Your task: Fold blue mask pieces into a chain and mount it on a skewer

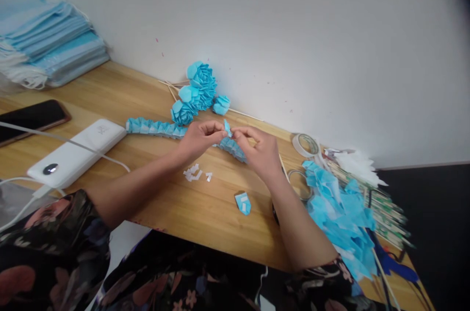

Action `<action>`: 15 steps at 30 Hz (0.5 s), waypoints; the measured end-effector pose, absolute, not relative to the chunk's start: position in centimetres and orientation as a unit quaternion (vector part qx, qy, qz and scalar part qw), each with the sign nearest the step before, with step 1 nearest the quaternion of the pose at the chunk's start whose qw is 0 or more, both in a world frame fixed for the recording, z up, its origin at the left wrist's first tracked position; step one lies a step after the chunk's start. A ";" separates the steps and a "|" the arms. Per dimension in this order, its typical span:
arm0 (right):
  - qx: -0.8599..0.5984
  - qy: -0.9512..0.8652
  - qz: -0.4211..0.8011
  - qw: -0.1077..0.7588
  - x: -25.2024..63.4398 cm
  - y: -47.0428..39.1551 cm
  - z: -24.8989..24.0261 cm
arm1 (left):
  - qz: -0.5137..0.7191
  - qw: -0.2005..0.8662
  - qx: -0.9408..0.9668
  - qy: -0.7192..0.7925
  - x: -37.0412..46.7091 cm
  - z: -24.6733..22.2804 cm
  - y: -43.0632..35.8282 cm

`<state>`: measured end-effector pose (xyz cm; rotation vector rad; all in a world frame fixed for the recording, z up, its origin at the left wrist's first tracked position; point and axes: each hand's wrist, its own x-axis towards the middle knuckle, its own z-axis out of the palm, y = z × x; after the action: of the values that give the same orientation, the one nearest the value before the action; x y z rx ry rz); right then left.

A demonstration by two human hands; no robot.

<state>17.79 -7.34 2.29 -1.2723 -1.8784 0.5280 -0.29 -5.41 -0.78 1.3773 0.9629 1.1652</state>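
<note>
Wooden counter (216,218) sits under a small blue piece (227,128), long axis roughly 11-to-5, pinched by the left hand (200,140) at its 8 o'clock and right hand (262,152) at 4, neither really nearer.

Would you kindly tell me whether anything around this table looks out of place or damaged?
Small reddish marks dot the otherwise plain wall, which looks odd. A loose white cable also crosses over the power bank, a little untidily. I see nothing plainly damaged.

Craft desk (216,203) with artificial flowers (200,93)
</note>
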 end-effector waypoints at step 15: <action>-0.492 -0.587 0.495 0.411 18.0 -6.5 2.3 | 0.501 0.556 0.548 0.373 -0.5 -1.5 -5.1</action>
<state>18.01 -6.46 2.34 -1.2373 -1.4771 1.2450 -0.53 -5.12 -1.47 1.2940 0.8798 1.1838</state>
